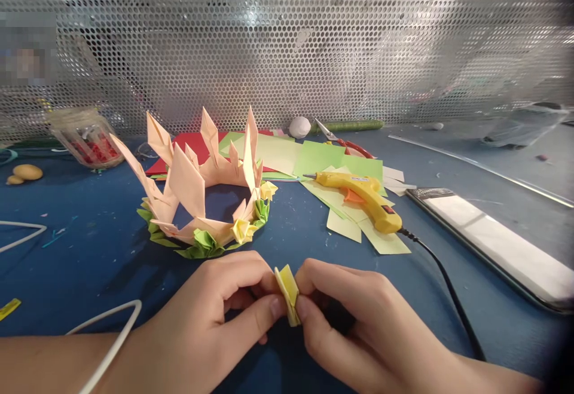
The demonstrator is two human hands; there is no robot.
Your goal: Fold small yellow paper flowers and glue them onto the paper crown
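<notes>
Between my two hands is a small folded piece of yellow paper (288,289), standing on edge with its layers slightly apart. My left hand (224,310) pinches its left side between thumb and forefinger. From the other side, the thumb and forefinger of my right hand (359,310) press on it. Just beyond them sits a paper crown (186,185) of pale peach folded points. Green paper leaves (204,244) and yellow paper flowers (243,231) run around its lower rim.
A yellow glue gun (363,194) lies on green paper sheets (320,155), its black cord (448,280) running toward me. Right of it lies a phone (493,238). Scissors (345,143), a glass jar (89,140) and a white cable (119,340) are also on the blue table (296,220).
</notes>
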